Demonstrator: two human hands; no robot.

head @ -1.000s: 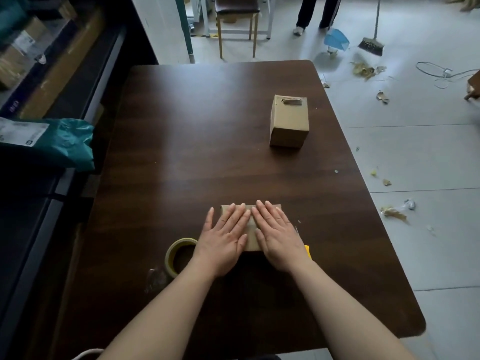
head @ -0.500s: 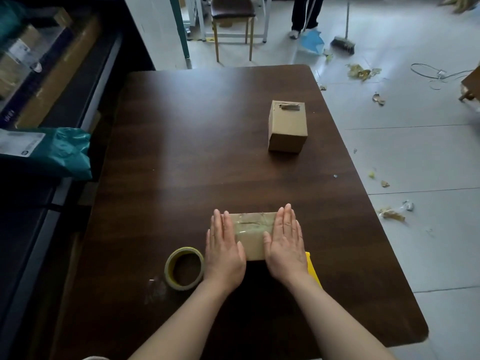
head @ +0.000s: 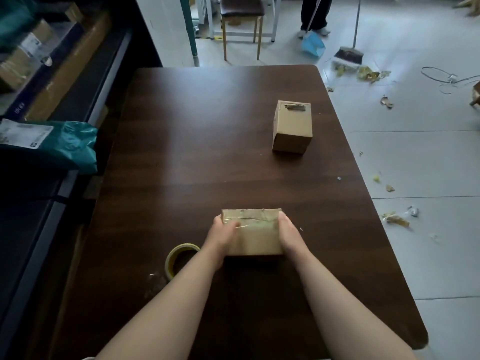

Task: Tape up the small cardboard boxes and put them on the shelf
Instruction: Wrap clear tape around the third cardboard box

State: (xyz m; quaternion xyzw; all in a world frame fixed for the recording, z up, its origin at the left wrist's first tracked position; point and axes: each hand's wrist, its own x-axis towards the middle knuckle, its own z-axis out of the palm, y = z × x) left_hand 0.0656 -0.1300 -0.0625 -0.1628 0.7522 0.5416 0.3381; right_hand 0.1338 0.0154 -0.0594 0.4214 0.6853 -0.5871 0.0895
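Note:
A small cardboard box (head: 255,233) with clear tape across its top lies on the dark wooden table (head: 194,141) near the front. My left hand (head: 222,233) grips its left side, thumb on top. My right hand (head: 287,232) grips its right side, fingers wrapped down out of sight. A second small cardboard box (head: 292,127) stands upright farther back on the right, with a torn strip on its top. A roll of yellowish tape (head: 179,258) lies flat just left of my left wrist. The shelf (head: 65,81) runs along the left side.
A teal mailer bag (head: 55,146) with a white label sticks out of the shelf by the table's left edge. Cardboard parcels sit on the upper shelf level. Beyond the table stand a chair (head: 241,19) and a person sweeping with a broom (head: 349,54). Scraps litter the floor at right.
My hands went from lying flat on top of the box, to its two ends, to gripping its sides. The yellow item by my right wrist is no longer visible.

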